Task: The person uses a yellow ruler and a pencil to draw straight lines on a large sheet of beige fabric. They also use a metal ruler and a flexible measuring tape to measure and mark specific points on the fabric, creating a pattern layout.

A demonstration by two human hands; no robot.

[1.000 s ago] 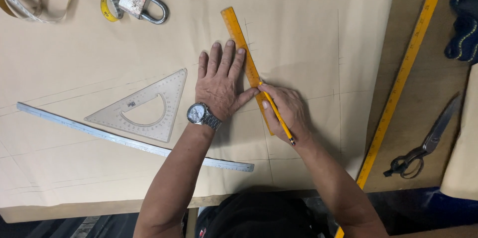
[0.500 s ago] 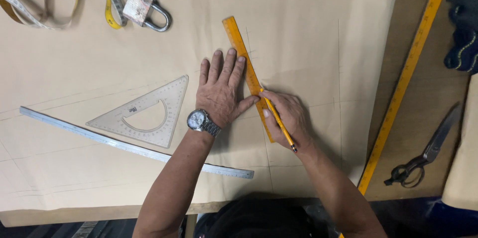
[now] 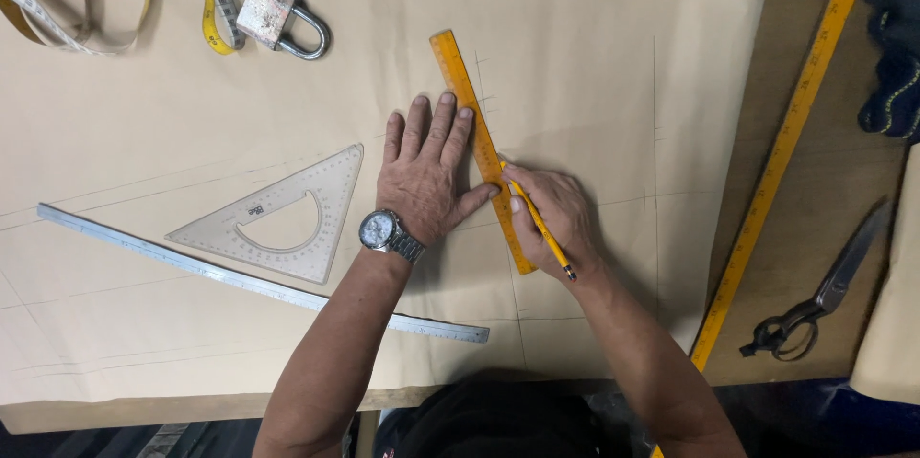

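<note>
Even, fairly bright overhead light falls on the tan paper sheet (image 3: 287,324), which shows warm and flat with no burnt-out patches. Shadows are soft and short: a faint dark fringe lies under the left hand (image 3: 426,175) and its forearm, and another just right of the right hand (image 3: 551,218). The padlock (image 3: 278,17) above the left hand carries a small dull glint. Focus is sharp across the sheet. Below the sheet's near edge the picture drops into deep shadow.
</note>
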